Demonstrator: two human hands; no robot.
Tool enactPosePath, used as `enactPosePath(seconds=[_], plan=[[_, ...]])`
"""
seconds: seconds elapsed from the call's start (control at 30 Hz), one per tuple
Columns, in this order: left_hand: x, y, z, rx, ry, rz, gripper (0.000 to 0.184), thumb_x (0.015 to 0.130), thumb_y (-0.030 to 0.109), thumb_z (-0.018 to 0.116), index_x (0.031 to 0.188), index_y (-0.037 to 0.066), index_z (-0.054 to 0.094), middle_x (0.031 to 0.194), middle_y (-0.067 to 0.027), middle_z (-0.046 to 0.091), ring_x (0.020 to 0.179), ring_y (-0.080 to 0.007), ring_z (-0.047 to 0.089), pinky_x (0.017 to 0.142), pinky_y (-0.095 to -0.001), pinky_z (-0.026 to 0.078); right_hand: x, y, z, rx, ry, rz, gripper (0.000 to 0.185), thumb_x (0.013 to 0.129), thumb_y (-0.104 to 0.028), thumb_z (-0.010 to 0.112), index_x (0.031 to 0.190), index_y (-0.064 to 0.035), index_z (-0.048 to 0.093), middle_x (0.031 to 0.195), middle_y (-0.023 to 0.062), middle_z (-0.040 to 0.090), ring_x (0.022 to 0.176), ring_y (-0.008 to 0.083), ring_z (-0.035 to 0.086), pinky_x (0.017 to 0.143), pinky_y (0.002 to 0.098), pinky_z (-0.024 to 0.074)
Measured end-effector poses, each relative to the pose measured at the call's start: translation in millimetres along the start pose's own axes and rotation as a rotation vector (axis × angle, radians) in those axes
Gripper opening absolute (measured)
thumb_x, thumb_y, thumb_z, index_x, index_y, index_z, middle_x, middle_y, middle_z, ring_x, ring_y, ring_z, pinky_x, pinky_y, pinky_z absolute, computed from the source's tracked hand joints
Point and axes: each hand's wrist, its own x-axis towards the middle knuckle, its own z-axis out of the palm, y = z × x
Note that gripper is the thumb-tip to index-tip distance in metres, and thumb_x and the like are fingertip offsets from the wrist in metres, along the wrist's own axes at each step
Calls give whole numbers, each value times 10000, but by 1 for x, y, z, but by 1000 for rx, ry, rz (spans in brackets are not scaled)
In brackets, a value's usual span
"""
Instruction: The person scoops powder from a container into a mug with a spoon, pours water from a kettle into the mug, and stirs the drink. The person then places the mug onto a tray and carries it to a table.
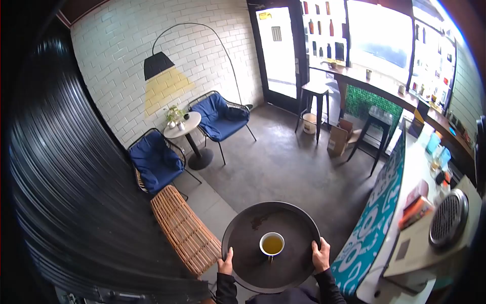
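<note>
A round dark tray (293,263) is held level in front of the body. On it, near the middle, stands a white cup (272,244) of yellowish-green liquid, its handle toward me. A wet-looking mark shows on the tray left of the cup. My left hand (226,262) grips the tray's left rim, thumb on top. The right rim is in my right hand (321,255), thumb also on top. The fingers under the tray are hidden.
A rattan bench (185,228) lies left of the tray. Beyond are blue-cushioned chairs (157,161), a small round table (183,126) and a door (278,50). Stools (315,90), a cardboard box (340,138) and a white counter (392,223) stand to the right.
</note>
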Motion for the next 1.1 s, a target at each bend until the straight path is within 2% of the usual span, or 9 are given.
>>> enactPosePath(seconds=[0.1, 0.17, 0.23, 0.33, 0.47, 0.7, 0.97, 1.0, 1.1], plan=[[45, 35, 21, 93, -44, -225, 844, 825, 526, 738, 1282, -153, 532, 1362, -264, 540, 1264, -308, 527, 1065, -374, 396, 59, -5, 32, 97, 28, -31, 100, 914, -41, 561, 841, 27, 567, 670, -24, 493, 651, 65, 425, 567, 281, 356], [101, -3, 32, 284, 67, -201, 1032, 800, 666, 671, 1326, -195, 455, 1444, -325, 431, 1382, -346, 405, 1105, -382, 331, 96, -23, 46, 83, 17, -72, 87, 928, -43, 560, 894, 28, 598, 714, -29, 537, 684, 55, 451, 596, 259, 381], [100, 99, 60, 318, -23, -317, 1044, 799, 697, 647, 1298, -202, 471, 1398, -343, 464, 1342, -351, 441, 1082, -382, 349, 131, -23, 58, 81, -13, -26, 94, 936, -52, 563, 938, 32, 606, 749, -17, 574, 714, 59, 479, 629, 256, 408], [186, 37, 81, 159, 3, -207, 942, 808, 642, 688, 1169, -216, 540, 1239, -297, 572, 1166, -338, 553, 1009, -374, 417, 180, -32, 76, 147, 6, -32, 111, 957, -68, 565, 964, 40, 590, 782, -7, 591, 741, 59, 488, 655, 253, 425], [256, 47, 136, 51, -140, -155, 625, 876, 523, 674, 1212, -5, 677, 1202, -217, 558, 1160, -285, 556, 1016, -375, 412, 244, -26, 85, 60, 45, 48, 110, 948, -39, 543, 989, 44, 601, 781, 34, 617, 719, 83, 522, 654, 267, 441], [366, 118, 279, 66, -305, -52, 716, 840, 492, 723, 1100, -166, 612, 1118, -211, 629, 1098, -284, 582, 995, -366, 427, 365, -18, 106, 44, 286, 43, 124, 962, -64, 555, 969, 45, 614, 753, -18, 575, 712, 57, 483, 635, 243, 411], [484, 194, 451, -87, -754, -14, 437, 887, 340, 713, 1030, -70, 665, 974, -94, 683, 888, -176, 618, 826, -307, 488, 507, -21, 96, 2, 487, 15, 151, 968, -48, 543, 1023, 82, 598, 911, 92, 677, 836, 127, 607, 751, 288, 490], [492, 203, 471, -6, -736, -42, 444, 884, 287, 705, 1171, -42, 626, 1129, -102, 655, 1008, -198, 610, 896, -314, 470, 523, -31, 97, -44, 557, 10, 149, 973, -46, 534, 1027, 77, 600, 908, 87, 676, 834, 121, 604, 744, 282, 488], [518, 212, 537, -47, -776, 120, 424, 889, 271, 694, 1156, -54, 643, 1147, -109, 657, 1036, -199, 608, 931, -311, 459, 572, -19, 82, 57, 570, 26, 136, 977, -34, 516, 1010, 63, 605, 881, 67, 666, 801, 107, 588, 724, 272, 476]])
